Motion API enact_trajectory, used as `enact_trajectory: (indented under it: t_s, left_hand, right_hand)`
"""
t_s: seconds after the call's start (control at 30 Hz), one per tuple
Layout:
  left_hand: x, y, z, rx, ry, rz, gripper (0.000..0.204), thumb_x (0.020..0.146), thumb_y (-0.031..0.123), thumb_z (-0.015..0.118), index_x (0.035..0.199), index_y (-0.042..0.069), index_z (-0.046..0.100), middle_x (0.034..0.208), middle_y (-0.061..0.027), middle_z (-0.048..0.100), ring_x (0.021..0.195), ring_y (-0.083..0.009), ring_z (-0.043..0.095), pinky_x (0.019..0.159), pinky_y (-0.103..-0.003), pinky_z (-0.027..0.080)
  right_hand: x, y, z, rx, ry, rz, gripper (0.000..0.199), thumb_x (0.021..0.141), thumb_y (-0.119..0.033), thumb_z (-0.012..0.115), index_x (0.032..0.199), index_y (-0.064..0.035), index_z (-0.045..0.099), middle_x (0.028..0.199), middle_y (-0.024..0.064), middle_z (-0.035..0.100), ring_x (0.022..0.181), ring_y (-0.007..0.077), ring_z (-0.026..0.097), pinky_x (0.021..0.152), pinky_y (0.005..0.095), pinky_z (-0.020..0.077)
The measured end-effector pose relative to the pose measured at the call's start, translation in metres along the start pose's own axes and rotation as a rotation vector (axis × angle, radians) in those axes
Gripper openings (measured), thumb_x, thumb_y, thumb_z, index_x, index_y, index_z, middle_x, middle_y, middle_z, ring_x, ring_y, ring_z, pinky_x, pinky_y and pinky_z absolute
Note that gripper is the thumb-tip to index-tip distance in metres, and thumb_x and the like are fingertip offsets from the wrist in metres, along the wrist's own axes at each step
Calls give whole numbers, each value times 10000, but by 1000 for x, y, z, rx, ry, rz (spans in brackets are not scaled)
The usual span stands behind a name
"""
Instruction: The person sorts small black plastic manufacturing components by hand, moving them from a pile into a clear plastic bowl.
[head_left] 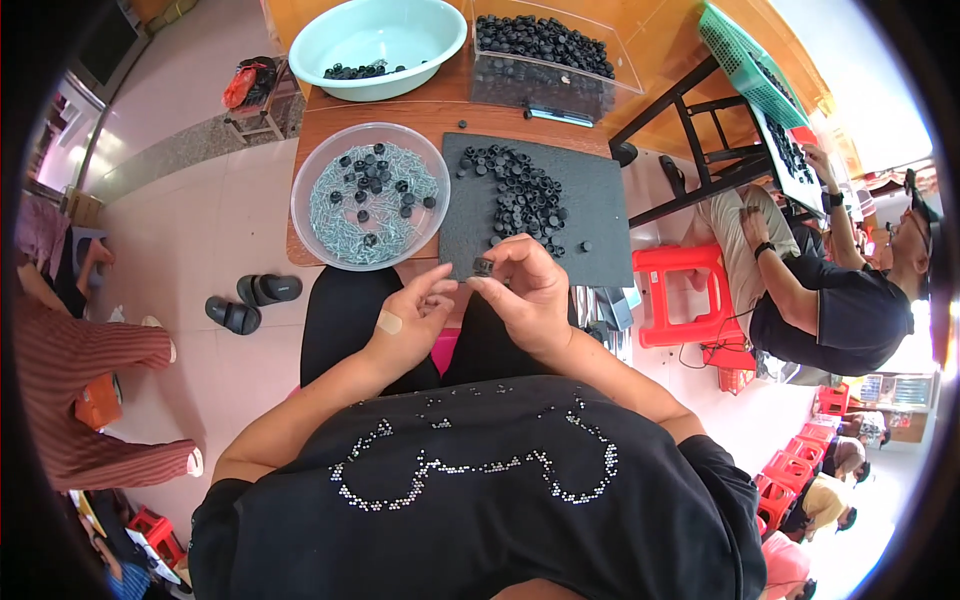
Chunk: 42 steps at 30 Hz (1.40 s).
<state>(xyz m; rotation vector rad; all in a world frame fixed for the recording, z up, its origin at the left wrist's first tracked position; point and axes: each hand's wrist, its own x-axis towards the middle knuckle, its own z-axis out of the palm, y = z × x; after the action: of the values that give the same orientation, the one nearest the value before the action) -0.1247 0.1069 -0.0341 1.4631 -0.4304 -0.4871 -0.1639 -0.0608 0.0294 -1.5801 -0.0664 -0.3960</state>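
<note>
Over my lap at the table's near edge, my right hand (527, 298) pinches a small black plastic cap (483, 267) between thumb and fingers. My left hand (412, 312), with a plaster on its back, has its fingertips drawn together right beside the cap; whatever they hold is too small to make out. Ahead on the left stands a clear round tub (303, 222) of thin silver screws, with several black caps lying on top. To its right, a pile of black caps (522, 200) spreads over a dark grey board (600, 215).
Behind the tub stands a pale green basin (440, 62) with black caps in it. A clear box (625, 80) of caps and a blue pen-like tool (560, 117) are at the back. On the right, a red stool (690, 300) stands near a co-worker (840, 310). Slippers (250, 303) lie left.
</note>
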Motion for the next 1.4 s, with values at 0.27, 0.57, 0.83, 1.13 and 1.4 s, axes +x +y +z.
enact_trajectory:
  t_s: [0.27,0.57,0.83,1.13,1.4]
  left_hand:
    - [-4,-62,-8,484,-223,-269,417,816,77,597,1217,1,514,1010,-160,638,845,-194,635,756,-300,512]
    - [-2,-64,-9,515,-212,-219,392,817,81,599,1195,4,530,986,-161,644,830,-201,643,755,-303,517]
    - [-1,-62,-9,477,-188,-255,386,812,82,605,1184,3,537,964,-143,648,801,-184,640,728,-295,519]
    - [0,-62,-10,496,-162,-226,373,810,85,609,1169,7,549,922,-125,650,775,-176,631,706,-301,514]
    - [0,-67,-11,468,-145,-273,348,817,103,617,1149,12,568,908,-115,650,777,-166,620,702,-295,505]
  right_hand:
    - [4,-2,0,84,66,38,274,732,72,691,954,-6,550,918,28,513,759,61,492,659,200,436]
    - [5,-12,-1,321,86,118,287,767,133,627,984,-18,513,957,16,532,806,67,511,729,208,443]
    - [4,-20,-4,342,96,149,276,773,132,616,979,-19,513,955,26,525,806,72,523,721,209,450]
    - [7,-21,-9,-134,71,122,220,748,3,702,916,-7,560,835,26,563,709,64,518,602,209,449]
    - [129,4,-65,-335,87,254,161,776,-118,700,868,-14,618,766,1,609,672,80,544,597,227,445]
